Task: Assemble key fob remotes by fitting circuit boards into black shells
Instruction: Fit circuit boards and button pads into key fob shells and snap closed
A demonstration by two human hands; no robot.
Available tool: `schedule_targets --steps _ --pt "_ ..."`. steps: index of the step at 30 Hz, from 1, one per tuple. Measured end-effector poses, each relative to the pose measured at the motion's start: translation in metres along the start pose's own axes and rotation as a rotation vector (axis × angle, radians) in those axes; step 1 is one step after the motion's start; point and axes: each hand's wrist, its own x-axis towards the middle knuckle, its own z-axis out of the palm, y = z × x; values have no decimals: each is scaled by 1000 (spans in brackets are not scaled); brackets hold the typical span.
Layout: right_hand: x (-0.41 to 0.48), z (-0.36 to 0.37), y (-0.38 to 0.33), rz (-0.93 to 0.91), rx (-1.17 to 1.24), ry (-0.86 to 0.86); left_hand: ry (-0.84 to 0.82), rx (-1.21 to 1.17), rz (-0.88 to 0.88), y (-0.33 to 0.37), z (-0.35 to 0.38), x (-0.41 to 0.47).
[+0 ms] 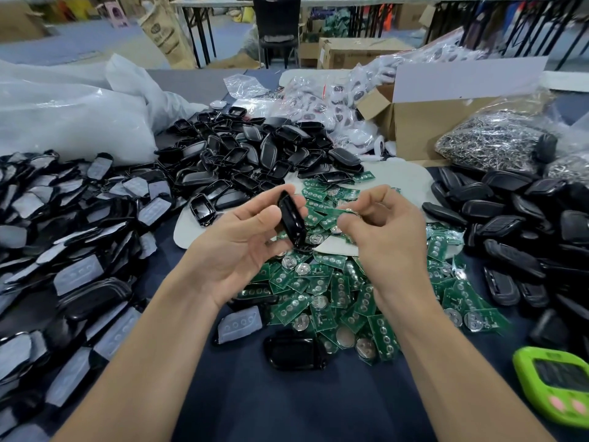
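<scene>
Both hands are up over the heap of green circuit boards (334, 288), which I take as my landmark.

My left hand (242, 240) sits palm-up above the heap's left edge. Thumb and fingertips are clamped on a black shell (291, 221), held on edge, its long axis running away from me and its glossy side turned right.

My right hand (382, 231) hovers above the heap's middle, just right of the shell. Its thumb and forefinger are pinched together on a single circuit board (342, 213), which points left toward the shell; the other fingers are curled. Board and shell look very close, but I cannot tell whether they touch.

Beyond the heap lies a pile of empty black shells (248, 154). Left of the heap is a spread of shells with pale button pads (73, 250). Right of it is a pile of closed black fobs (522, 237).

At the heap's near edge, one lone black shell (293, 349) lies flat on the dark tablecloth (287, 406), with one pad-fitted piece (240, 323) just left of it.

Far right of the heap, at the frame's corner, is a lime-green device (557, 387). Beyond and right stand a cardboard box (430, 129) and a bag of metal rings (490, 141).
</scene>
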Motion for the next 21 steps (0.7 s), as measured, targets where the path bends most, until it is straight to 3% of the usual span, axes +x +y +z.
schedule_targets --steps 5,14,21 --pt "0 -1 -4 105 372 -43 25 65 48 -2 2 1" --pt "-5 -3 -18 -103 86 -292 -6 224 -110 -4 8 0" --pt "-5 -6 -20 -152 -81 -347 -28 247 -131 -5 7 -1"
